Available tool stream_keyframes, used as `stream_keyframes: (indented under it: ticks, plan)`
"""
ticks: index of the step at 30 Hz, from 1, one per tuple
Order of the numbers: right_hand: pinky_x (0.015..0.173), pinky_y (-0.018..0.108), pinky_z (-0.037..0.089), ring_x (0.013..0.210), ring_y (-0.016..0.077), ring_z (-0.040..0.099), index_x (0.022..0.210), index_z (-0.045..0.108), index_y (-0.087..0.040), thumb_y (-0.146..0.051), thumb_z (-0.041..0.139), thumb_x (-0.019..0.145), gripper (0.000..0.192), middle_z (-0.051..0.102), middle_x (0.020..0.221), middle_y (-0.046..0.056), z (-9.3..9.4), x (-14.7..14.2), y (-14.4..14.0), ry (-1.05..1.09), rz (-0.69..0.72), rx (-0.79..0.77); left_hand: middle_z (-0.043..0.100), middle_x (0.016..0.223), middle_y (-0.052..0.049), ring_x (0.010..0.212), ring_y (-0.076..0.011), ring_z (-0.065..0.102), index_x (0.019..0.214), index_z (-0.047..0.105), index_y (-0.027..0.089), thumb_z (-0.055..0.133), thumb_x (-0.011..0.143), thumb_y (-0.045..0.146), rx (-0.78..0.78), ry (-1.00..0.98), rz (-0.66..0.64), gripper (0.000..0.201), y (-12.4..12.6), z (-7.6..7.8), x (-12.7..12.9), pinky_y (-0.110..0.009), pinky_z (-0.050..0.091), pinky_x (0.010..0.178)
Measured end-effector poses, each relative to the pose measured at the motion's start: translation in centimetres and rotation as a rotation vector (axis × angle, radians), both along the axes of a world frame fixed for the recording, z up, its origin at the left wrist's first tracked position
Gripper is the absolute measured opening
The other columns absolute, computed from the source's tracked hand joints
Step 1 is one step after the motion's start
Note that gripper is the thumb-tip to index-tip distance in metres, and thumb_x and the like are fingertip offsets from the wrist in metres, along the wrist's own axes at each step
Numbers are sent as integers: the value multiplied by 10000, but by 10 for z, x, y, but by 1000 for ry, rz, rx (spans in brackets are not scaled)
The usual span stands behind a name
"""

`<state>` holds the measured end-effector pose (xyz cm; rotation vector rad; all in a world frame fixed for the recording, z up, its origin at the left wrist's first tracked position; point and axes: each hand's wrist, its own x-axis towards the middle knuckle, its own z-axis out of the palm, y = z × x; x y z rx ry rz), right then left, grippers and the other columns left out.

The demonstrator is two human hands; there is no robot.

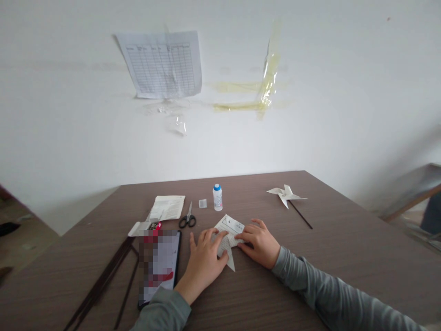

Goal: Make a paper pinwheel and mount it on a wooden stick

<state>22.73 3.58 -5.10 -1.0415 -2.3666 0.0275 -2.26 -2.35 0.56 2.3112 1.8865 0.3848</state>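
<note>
A partly folded sheet of printed paper (231, 224) lies on the table between my hands, with a pointed flap toward me. My left hand (206, 257) is over its left side; the thumb and forefinger grip the flap, while the other fingers reach forward. At the right edge, my right hand (260, 243) pinches the paper between thumb and fingers. Just beyond it stands a small white bottle with a blue cap (217, 198). A finished paper pinwheel (284, 195) on a dark stick lies to the right.
Black-handled scissors (187, 221), a small clear piece (202, 203) and a stack of paper (168, 208) lie at the left on the brown table (344, 239). A phone (161, 266) is beside my left forearm, near several dark sticks (99, 282). A wall (327, 115) borders the back.
</note>
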Motion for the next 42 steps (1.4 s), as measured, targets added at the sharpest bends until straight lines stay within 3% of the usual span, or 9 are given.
stream_keyframes:
  ticks: [7, 13, 21, 32, 42]
  plan:
    - [1362, 652, 639, 1087, 362, 959, 1281, 1016, -385, -247, 874, 1139, 244, 981, 1104, 81, -3, 1, 1, 2, -12, -43, 842, 1763, -188, 1716, -485, 722, 1739, 864, 342, 786, 1103, 163, -35, 14, -7, 666, 2, 1, -1, -981, 352, 1531]
    - [1343, 659, 631, 1074, 336, 943, 1284, 1019, -340, -238, 870, 1136, 233, 972, 1102, 79, -2, 1, 2, 0, 10, -32, 847, 1752, -163, 1720, -485, 718, 1667, 922, 377, 810, 1106, 183, -25, 2, 6, 604, 1, 1, -1, -963, 355, 1545]
    - [1342, 640, 643, 1089, 355, 952, 1272, 1021, -376, -239, 844, 1156, 252, 983, 1107, 91, 0, -1, -1, 7, -2, -44, 844, 1752, -163, 1707, -485, 733, 1742, 871, 392, 839, 1106, 193, -19, 8, 18, 667, 1, -1, -1, -954, 352, 1552]
    - [1347, 649, 610, 1076, 312, 933, 1294, 1017, -319, -225, 860, 1142, 238, 969, 1109, 83, -4, 0, 1, -5, 14, -24, 839, 1779, -157, 1730, -489, 721, 1695, 905, 392, 822, 1108, 153, -44, 5, 4, 639, -2, 7, -2, -968, 374, 1534]
    - [1408, 676, 606, 1126, 330, 934, 1354, 1016, -357, -292, 817, 1195, 263, 958, 1132, 59, -2, 1, 4, -59, -3, -98, 809, 1826, -188, 1783, -491, 684, 1707, 901, 375, 792, 1132, 170, -98, 20, -3, 620, -4, 17, 1, -972, 324, 1547]
